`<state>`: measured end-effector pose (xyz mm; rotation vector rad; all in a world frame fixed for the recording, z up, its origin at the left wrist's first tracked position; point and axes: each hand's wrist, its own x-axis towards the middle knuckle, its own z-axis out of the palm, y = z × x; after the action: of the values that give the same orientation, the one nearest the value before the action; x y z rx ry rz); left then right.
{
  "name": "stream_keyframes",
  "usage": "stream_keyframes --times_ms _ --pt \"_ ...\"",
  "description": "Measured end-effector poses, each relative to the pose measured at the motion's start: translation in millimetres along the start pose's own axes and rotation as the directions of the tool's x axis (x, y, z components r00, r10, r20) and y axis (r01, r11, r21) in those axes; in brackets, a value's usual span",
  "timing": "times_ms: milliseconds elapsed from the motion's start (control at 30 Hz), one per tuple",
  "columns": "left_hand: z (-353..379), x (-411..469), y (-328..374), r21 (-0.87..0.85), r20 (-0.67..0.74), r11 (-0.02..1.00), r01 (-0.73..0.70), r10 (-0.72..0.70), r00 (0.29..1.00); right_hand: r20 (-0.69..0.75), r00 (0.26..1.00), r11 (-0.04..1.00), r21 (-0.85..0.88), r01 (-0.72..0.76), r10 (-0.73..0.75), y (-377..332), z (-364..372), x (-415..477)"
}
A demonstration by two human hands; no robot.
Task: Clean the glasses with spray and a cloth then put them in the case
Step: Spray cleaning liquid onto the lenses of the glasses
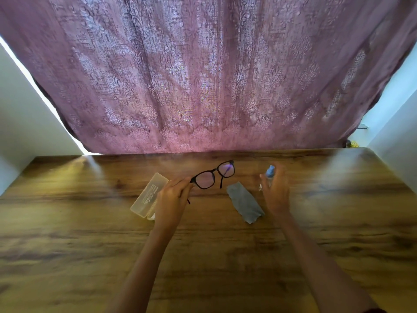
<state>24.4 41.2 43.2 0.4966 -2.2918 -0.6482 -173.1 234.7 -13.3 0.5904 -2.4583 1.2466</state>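
**Spectacles raised for the spray, case and cloth waiting**

We start left of the glasses, where the pale translucent case (149, 195) lies flat on the wooden worktop (90, 245). We cannot tell whether its lid is latched. Just beside it, the left hand (172, 199) is curled closed, pinching the black-framed glasses (217, 170) at the near temple by the hinge and holding them clear of the worktop, lenses tilted toward the spray. The far temple hangs open.

Below and right of the glasses, the grey cloth (244, 205) lies crumpled and untouched. Further right, the right hand (276, 195) wraps around a small clear spray bottle (269, 172) with a blue top, aimed at the lenses. A mauve patterned curtain (203, 75) hangs beyond.

We judge the glasses light but fragile, with thin arms that bend easily and lenses that smear. They are best held by the frame or hinge, never the glass. The cloth is soft and limp, and wet lenses may prove slippery.
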Motion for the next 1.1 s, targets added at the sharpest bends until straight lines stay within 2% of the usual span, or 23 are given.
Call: stream_keyframes --times_ms 167,367,533,733,900,1100 --pt "-1 1 2 0.008 0.008 0.999 0.036 -0.036 0.999 0.05 0.997 0.998 0.013 -0.063 0.063 7 5 2" --pt "-1 2 4 0.009 0.0 0.999 0.048 -0.048 0.999 -0.016 0.996 0.979 0.186 -0.079 0.083 -16 -1 -2" --pt "1 1 4 0.008 -0.001 0.999 0.053 -0.053 0.999 0.119 0.992 0.958 0.286 0.017 -0.053 -52 -6 -31" --pt "3 -2 4 0.0 0.015 1.0 0.026 -0.026 1.0 0.158 0.951 0.935 0.28 0.215 -0.266 -103 -11 -58" --pt "1 -4 4 -0.012 0.022 1.0 0.001 -0.001 1.0 0.212 0.917 0.924 0.262 0.279 -0.337 -129 -12 -57" --pt "0 -6 10 -0.016 -0.005 1.0 -0.022 0.022 1.0 0.286 0.893 0.934 0.196 0.3 -0.347 -138 -10 -57"
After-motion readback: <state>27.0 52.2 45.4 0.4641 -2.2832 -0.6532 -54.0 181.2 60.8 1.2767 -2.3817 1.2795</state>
